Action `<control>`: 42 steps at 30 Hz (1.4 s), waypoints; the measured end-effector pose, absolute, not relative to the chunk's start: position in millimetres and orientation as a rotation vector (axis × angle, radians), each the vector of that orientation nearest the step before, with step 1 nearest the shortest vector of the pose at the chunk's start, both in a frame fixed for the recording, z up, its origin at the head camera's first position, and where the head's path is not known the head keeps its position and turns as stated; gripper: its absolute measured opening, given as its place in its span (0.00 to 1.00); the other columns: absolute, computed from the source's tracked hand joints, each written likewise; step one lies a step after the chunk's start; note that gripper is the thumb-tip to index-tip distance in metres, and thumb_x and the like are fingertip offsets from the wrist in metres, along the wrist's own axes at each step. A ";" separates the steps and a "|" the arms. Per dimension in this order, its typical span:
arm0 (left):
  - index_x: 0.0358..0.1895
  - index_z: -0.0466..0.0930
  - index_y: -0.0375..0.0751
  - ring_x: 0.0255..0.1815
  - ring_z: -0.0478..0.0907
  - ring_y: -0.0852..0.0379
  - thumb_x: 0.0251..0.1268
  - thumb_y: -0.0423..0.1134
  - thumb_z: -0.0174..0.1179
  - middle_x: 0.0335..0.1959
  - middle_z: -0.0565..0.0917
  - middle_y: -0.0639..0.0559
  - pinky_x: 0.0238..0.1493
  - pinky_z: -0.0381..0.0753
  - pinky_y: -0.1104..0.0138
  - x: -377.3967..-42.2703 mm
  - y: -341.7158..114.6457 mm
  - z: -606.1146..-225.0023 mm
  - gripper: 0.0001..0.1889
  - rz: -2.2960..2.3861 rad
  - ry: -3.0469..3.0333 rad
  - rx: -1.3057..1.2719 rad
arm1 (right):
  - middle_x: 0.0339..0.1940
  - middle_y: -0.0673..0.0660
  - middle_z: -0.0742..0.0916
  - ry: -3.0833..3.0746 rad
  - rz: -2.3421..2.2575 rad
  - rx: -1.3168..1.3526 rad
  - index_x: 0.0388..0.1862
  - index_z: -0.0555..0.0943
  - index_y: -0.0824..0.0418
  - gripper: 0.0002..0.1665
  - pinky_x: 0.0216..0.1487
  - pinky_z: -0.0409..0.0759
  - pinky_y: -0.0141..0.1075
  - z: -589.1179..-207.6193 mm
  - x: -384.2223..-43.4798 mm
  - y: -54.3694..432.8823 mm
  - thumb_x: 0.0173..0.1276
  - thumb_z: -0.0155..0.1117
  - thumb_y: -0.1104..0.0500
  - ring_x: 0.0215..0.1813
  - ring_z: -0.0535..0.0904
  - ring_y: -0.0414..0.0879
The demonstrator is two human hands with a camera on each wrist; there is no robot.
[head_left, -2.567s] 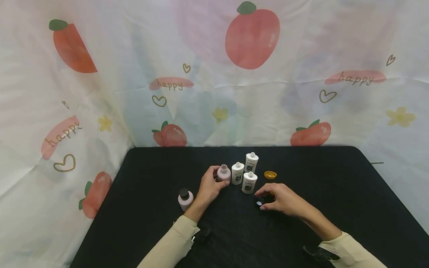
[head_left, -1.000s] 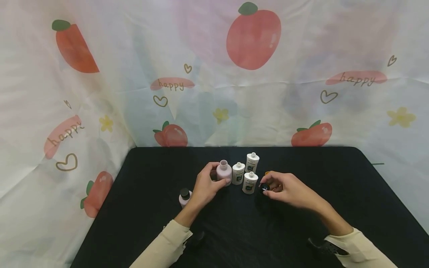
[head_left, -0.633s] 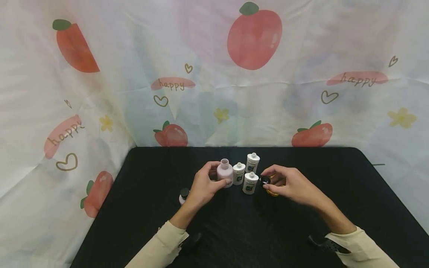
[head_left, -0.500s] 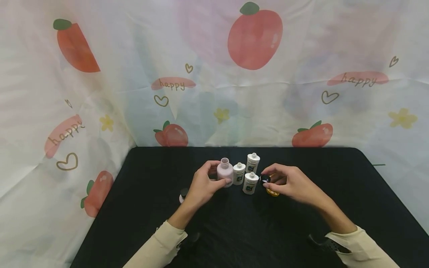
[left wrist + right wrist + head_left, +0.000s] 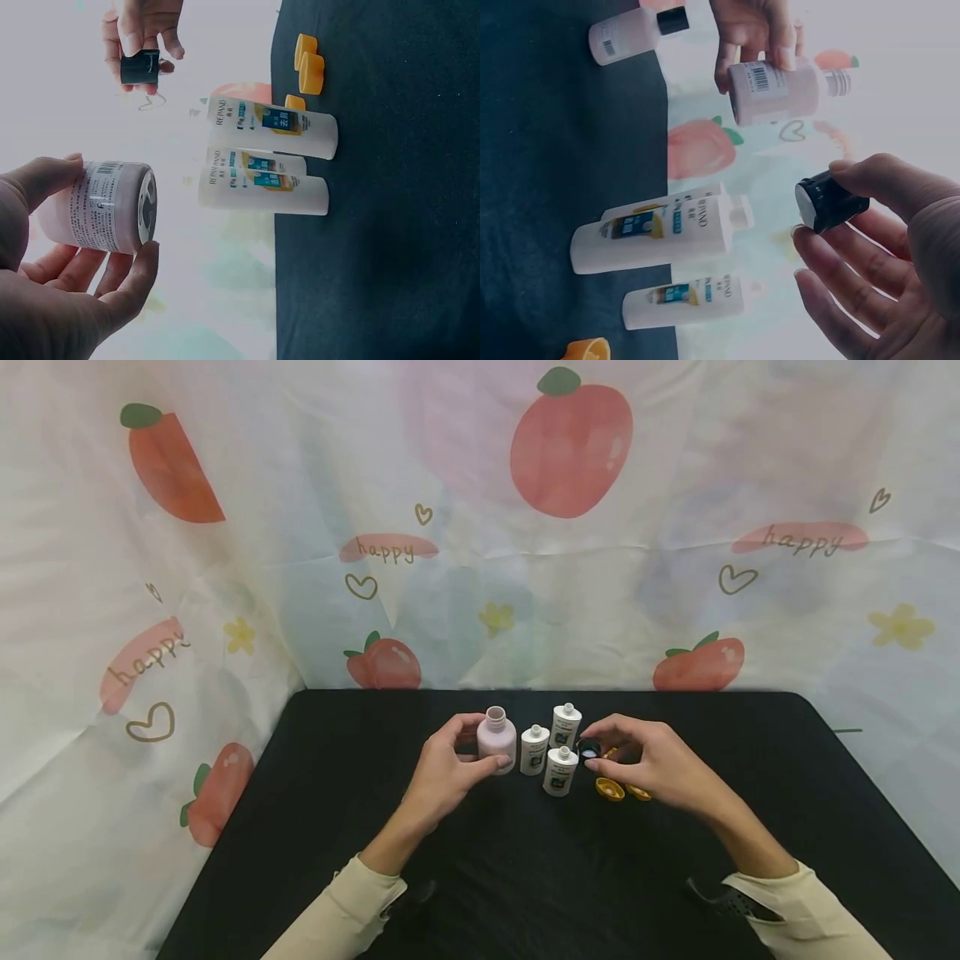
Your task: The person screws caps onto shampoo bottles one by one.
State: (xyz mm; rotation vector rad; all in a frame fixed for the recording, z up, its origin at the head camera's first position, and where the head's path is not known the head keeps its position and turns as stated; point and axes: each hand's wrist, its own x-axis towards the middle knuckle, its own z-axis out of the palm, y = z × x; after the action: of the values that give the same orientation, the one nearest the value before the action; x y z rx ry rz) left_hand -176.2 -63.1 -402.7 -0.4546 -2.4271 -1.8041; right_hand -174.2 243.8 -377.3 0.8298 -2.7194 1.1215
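pink bottle and black cap held apart above the worktop

the left hand grips the pink bottle round its body, base off the worktop, open neck upward. the right hand pinches the black cap between thumb and fingers, off to the bottle's right. between them stand three white bottles, necks bare. orange caps lie near the right hand. the right wrist view shows a capped bottle, also pink, on the worktop.
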 end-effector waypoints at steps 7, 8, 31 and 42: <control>0.62 0.77 0.43 0.56 0.81 0.51 0.55 0.34 0.77 0.55 0.83 0.47 0.52 0.86 0.59 -172.0 -66.5 -398.3 0.29 -1.810 -2.438 -0.458 | 0.44 0.44 0.88 -2.653 1.142 0.862 0.55 0.83 0.53 0.20 0.42 0.85 0.36 -368.9 -177.2 238.7 0.65 0.75 0.59 0.41 0.85 0.37; 0.62 0.77 0.43 0.56 0.81 0.51 0.55 0.34 0.77 0.55 0.83 0.47 0.52 0.86 0.59 -171.2 -66.9 -397.7 0.29 -1.809 -2.438 -0.464 | 0.44 0.44 0.88 -2.644 1.144 0.870 0.55 0.83 0.53 0.20 0.43 0.85 0.36 -367.6 -177.5 237.8 0.65 0.75 0.59 0.41 0.85 0.37; 0.62 0.78 0.44 0.54 0.82 0.51 0.54 0.33 0.77 0.54 0.84 0.47 0.49 0.86 0.64 -152.2 -69.7 -382.5 0.30 -1.859 -2.397 -0.584 | 0.53 0.47 0.87 -2.546 1.198 0.988 0.59 0.83 0.50 0.23 0.50 0.85 0.38 -336.4 -179.0 215.3 0.66 0.74 0.61 0.50 0.86 0.41; 0.61 0.78 0.44 0.54 0.82 0.52 0.54 0.34 0.77 0.53 0.84 0.47 0.48 0.86 0.66 -149.7 -64.1 -382.7 0.29 -1.884 -2.367 -0.644 | 0.52 0.44 0.85 -2.515 1.225 1.108 0.60 0.83 0.47 0.25 0.51 0.85 0.39 -325.1 -182.3 201.3 0.65 0.74 0.62 0.50 0.85 0.40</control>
State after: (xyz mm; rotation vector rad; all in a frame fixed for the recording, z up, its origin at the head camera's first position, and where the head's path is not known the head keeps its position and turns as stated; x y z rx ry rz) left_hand -149.7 -64.1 -382.7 -0.6444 -2.3666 -1.8837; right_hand -182.3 201.3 -325.1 1.1081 -2.5152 1.2251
